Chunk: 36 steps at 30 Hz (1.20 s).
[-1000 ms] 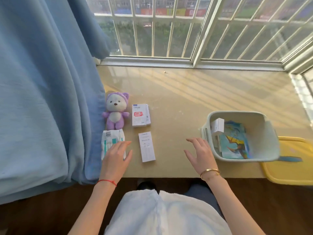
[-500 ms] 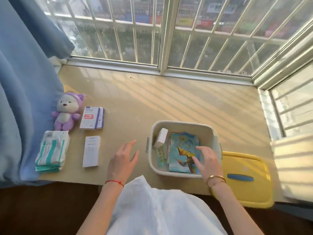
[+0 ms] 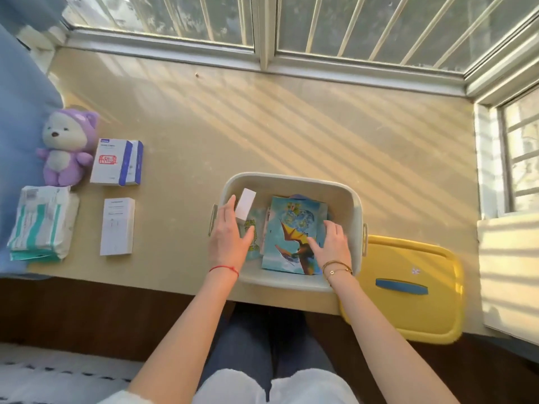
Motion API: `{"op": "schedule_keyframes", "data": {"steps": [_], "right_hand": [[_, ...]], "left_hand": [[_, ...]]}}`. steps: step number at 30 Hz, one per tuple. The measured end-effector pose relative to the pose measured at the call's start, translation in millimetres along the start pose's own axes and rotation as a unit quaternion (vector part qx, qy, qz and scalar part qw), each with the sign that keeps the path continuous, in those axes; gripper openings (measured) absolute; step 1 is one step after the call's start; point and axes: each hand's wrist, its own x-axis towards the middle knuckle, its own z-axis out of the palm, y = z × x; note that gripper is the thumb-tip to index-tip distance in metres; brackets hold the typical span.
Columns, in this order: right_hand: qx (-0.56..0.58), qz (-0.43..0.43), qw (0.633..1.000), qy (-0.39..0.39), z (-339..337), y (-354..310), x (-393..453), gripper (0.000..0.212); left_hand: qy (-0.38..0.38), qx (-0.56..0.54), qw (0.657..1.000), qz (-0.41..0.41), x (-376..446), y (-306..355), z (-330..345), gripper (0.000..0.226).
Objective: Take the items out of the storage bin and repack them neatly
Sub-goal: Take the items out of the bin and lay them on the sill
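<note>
Starting at the left edge of the frame, four items already lie on the sill: a purple plush toy (image 3: 66, 147), a white-and-blue box (image 3: 116, 162), a soft tissue pack (image 3: 40, 223) and a flat white box (image 3: 117, 225). In the lower middle stands the storage bin (image 3: 347, 199), with both hands inside. The left hand (image 3: 229, 237) has straight, relaxed fingers beside a small white box (image 3: 245, 204) that leans on the bin's left wall; I cannot tell if it touches it. The right hand (image 3: 332, 246) lies flat and spread on a picture book (image 3: 291, 228), gripping nothing. At the lower right the yellow lid (image 3: 408, 287) hangs partly over the sill edge. I think the book may slip when lifted by flat fingers only, and the leaning box may fall over if pushed.
</note>
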Motion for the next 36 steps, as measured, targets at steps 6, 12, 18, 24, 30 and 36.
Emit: {"op": "schedule_keyframes", "data": {"steps": [6, 12, 18, 24, 30, 36], "right_hand": [[-0.021, 0.079, 0.997, -0.009, 42, 10, 37, 0.081], [-0.109, 0.086, 0.99, -0.018, 68, 15, 55, 0.099], [-0.042, 0.089, 0.995, 0.004, 65, 26, 62, 0.074], [0.125, 0.056, 0.99, 0.046, 34, 14, 45, 0.023], [0.151, -0.045, 0.98, 0.119, -19, -7, -5, 0.016], [0.235, -0.096, 0.957, 0.144, -63, -54, -41, 0.013]], "left_hand": [[0.028, -0.011, 1.0, -0.002, 18, -11, 25, 0.057], [0.05, -0.042, 0.998, 0.012, 24, -16, 33, 0.048], [0.049, -0.107, 0.993, -0.002, 18, -9, 27, 0.042], [0.068, -0.181, 0.981, -0.008, 7, 3, 3, 0.036], [0.086, -0.295, 0.95, -0.054, -11, 19, -45, 0.029], [0.094, -0.376, 0.919, -0.075, -25, 18, -99, 0.034]]}}
